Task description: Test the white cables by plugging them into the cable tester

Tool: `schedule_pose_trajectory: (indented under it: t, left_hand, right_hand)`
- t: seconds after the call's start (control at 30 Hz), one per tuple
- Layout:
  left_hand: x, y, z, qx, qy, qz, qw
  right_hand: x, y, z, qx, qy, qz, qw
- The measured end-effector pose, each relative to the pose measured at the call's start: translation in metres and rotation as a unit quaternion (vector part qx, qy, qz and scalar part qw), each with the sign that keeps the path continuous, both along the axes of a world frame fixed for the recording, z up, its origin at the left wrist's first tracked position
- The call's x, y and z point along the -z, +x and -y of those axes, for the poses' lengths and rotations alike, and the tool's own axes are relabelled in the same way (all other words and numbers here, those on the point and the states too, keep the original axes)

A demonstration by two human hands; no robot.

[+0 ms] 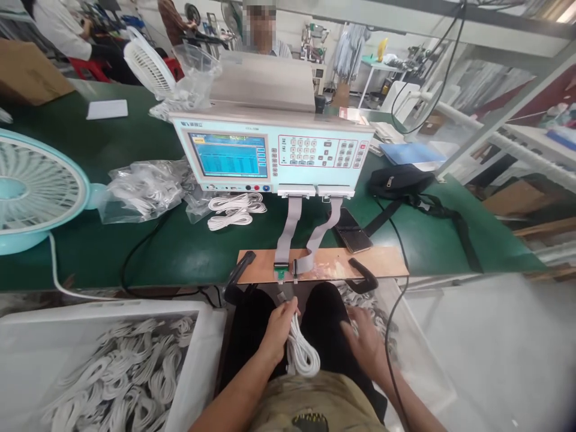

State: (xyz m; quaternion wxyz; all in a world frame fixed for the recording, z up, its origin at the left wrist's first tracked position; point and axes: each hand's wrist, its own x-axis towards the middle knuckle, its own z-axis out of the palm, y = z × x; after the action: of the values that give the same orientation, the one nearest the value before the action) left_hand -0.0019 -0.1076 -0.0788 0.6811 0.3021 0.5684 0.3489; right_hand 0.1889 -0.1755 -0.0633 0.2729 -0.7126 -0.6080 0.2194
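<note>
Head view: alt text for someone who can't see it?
A seated person's left hand holds a coiled white cable at a green table; the blurred right hand is open near a bin of cables. On the table stands an instrument with a blue screen and two grey ribbon cables.

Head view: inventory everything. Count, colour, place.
Tester: 1, white, table centre
Ribbon cables: 2, grey, from tester's front
Board: 1, brown, table edge
Clamps: 2, black, on board
Phone: 1, dark, beside ribbons
Waist bag: 1, black, tester's right
Folder: 1, blue, right rear
Fans: 2, light blue, white, left
Plastic bags: uncounted, clear, left of tester
Carton: 1, brown, far left
Bins: 2, white, below table
Cable coils: many, white; table, bins, left hand
Table: 1, green, middle
Co-workers: 3, mixed clothing, background
Left hand: 1, holding coil
Right hand: 1, by right bin
</note>
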Motion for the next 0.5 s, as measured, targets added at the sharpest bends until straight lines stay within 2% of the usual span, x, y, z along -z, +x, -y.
schedule_pose_trajectory:
  t: [0.07, 0.1, 0.17, 0.23, 0.27, 0.33, 0.4, 0.5]
  left_hand:
    - [-0.002, 0.010, 0.000, -0.019, 0.035, -0.015, 0.999]
    - [-0.004, 0.013, 0.001, -0.028, 0.051, -0.013, 0.998]
    - [-0.009, 0.016, 0.002, -0.052, 0.061, 0.012, 0.997]
    - [-0.011, 0.011, 0.004, -0.084, 0.046, 0.046, 0.994]
    - [-0.011, 0.006, 0.005, -0.095, 0.038, 0.057, 0.993]
    - [-0.009, -0.008, 0.007, -0.091, 0.038, 0.047, 0.994]
    - [-0.010, -0.024, 0.010, -0.040, 0.064, 0.005, 0.997]
    - [-0.023, -0.043, 0.009, 0.117, 0.141, -0.050, 0.982]
  right_hand:
    - [-0.014, -0.029, 0.001, -0.128, -0.028, -0.083, 0.988]
    - [-0.021, -0.042, -0.001, -0.158, -0.041, -0.112, 0.980]
    - [-0.030, -0.059, -0.006, -0.166, -0.051, -0.168, 0.970]
    - [-0.032, -0.061, -0.012, -0.147, -0.076, -0.262, 0.951]
    - [-0.030, -0.058, -0.014, -0.142, -0.104, -0.325, 0.929]
    - [-0.025, -0.049, -0.018, -0.123, -0.166, -0.449, 0.869]
    - [-0.019, -0.041, -0.019, -0.098, -0.212, -0.539, 0.810]
    - [-0.012, -0.038, -0.020, -0.087, -0.261, -0.598, 0.753]
